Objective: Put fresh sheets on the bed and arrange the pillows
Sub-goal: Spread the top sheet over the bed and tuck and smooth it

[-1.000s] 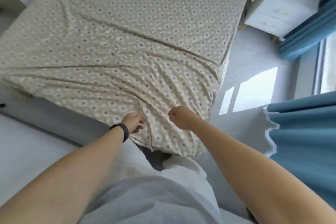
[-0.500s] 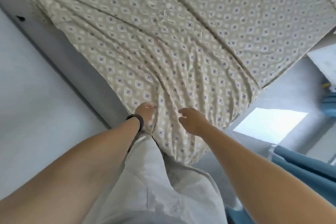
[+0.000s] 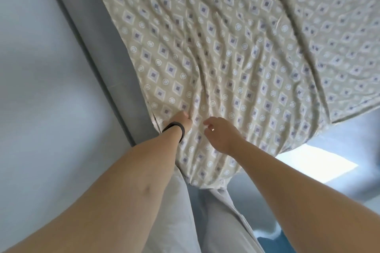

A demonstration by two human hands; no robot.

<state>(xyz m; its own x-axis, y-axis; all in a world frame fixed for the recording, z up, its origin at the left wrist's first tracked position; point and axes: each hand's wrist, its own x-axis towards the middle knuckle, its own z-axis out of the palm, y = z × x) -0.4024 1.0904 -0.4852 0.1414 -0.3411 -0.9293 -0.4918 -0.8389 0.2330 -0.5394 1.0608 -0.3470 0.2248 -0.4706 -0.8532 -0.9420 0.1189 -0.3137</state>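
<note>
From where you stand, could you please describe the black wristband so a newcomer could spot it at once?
Start at the beige patterned sheet that fills the upper frame, and follow its wrinkles down to the near corner, where two hands meet it. The black wristband circles the wrist of the left hand, beside the grey bed edge. The right hand wears only a ring.

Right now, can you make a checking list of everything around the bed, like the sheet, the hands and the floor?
Surface: grey bed frame edge, bare beside the sheet.
Job's things: beige diamond-patterned cotton sheet, wrinkled, corner hanging over the bed's corner; no pillows in view.
Clutter: nothing seen.
Grips: left hand, black band at the wrist, fingers in the sheet's fold, grip unclear; right hand loosely curled over the sheet, holding nothing.
Cables: nothing seen.
Surroundings: pale grey floor, sunlit patch, blue fabric at the bottom edge.
</note>
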